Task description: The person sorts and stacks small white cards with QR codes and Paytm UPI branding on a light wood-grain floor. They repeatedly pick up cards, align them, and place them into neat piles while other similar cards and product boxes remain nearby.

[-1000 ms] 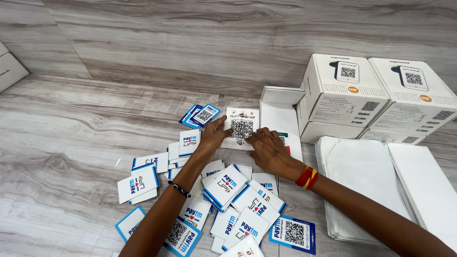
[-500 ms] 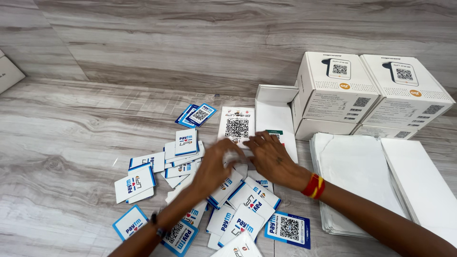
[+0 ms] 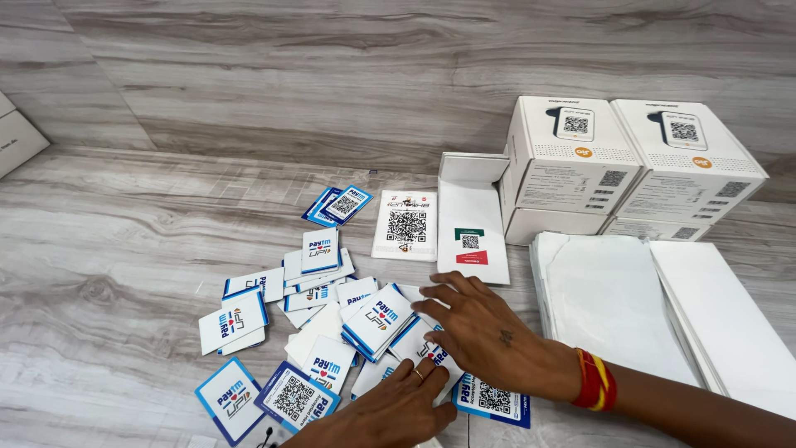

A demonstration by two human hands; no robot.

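Observation:
My right hand point(image 3: 489, 332) lies flat, fingers spread, on a loose pile of small blue-and-white cards point(image 3: 377, 319) scattered on the wood-grain surface. My left hand point(image 3: 398, 406) rests low in the view on cards at the pile's near edge, fingers extended, a ring on one finger. Neither hand grips a card. Beyond the pile lies a larger white card with a square code point(image 3: 406, 224), free of both hands. A white sheet with a small green and red label point(image 3: 471, 228) lies right of it.
Two white boxes point(image 3: 572, 153) point(image 3: 688, 162) stand stacked on others at the back right. Stacks of white sheets point(image 3: 613, 303) lie to the right. A white box corner point(image 3: 16, 137) shows at the far left. A wood-grain wall rises behind.
Both hands have drawn back from the large coded card toward me and now rest on the card pile. The large card lies uncovered.

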